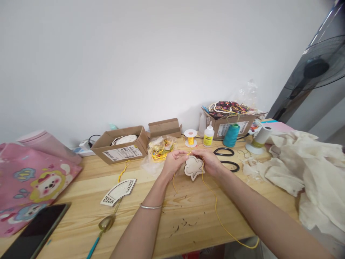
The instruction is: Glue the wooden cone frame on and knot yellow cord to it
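Small craft workshop, identified by a cone of teal thread [231, 136], a spool of yellow cord [191, 141], a nozzle-tipped bottle [208, 138], cardboard boxes [124, 153] and a wooden cut-out [193, 167] at a desk [86, 176].

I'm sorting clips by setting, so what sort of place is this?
Probably a small craft workspace, judging by the teal thread cone, the spool wound with yellow and the pale scalloped cutout.

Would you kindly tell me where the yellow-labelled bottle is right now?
In the head view, the bottle stands right of centre, between the yellow spool and the teal thread cone, beyond the right hand.
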`<state>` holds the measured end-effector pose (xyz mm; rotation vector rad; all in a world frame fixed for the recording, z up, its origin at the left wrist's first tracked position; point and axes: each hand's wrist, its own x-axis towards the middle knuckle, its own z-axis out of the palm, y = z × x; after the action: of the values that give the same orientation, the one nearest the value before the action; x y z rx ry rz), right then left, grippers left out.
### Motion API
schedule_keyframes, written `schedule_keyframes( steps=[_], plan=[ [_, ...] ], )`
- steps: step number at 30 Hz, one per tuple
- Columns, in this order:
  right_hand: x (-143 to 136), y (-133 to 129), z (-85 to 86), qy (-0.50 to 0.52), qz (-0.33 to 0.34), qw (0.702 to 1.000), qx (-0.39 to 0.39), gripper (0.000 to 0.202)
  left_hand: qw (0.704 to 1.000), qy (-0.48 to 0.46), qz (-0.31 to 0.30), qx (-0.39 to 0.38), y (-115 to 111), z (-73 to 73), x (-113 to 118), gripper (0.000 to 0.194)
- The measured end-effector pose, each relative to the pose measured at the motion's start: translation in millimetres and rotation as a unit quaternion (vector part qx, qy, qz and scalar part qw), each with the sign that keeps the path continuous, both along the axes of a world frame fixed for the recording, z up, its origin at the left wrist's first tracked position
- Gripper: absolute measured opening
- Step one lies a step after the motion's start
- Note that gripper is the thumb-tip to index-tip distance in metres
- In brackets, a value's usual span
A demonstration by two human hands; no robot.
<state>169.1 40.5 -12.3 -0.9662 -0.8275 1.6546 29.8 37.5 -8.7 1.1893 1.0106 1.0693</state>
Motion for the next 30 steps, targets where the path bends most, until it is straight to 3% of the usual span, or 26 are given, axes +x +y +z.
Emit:
schedule_keyframes(
  steps=[9,16,23,30],
  plan=[
    [-0.8,-0.3,2.1,0.027,-0.006,0.999,-0.018,0.007,0.999,0.022,-0.029,0.021,-1.5,0.3,-1.1,0.029],
    [-1.9,-0.5,4.5,0.048,-0.049,0.997,0.026,0.012,0.999,0.024,-0.029,0.014,-1.2,0.9,0.2,0.029],
    [-2.6,-0.8,1.8,0.033,-0.037,0.999,0.014,0.01,1.0,0.009,-0.024,0.007,-1.0,-0.3,-1.8,0.027],
    [-3.0,-1.1,2.8,-0.024,-0.043,0.999,0.021,0.013,0.999,0.015,0.028,-0.006,3.3,-4.0,-2.2,0.025]
  ],
)
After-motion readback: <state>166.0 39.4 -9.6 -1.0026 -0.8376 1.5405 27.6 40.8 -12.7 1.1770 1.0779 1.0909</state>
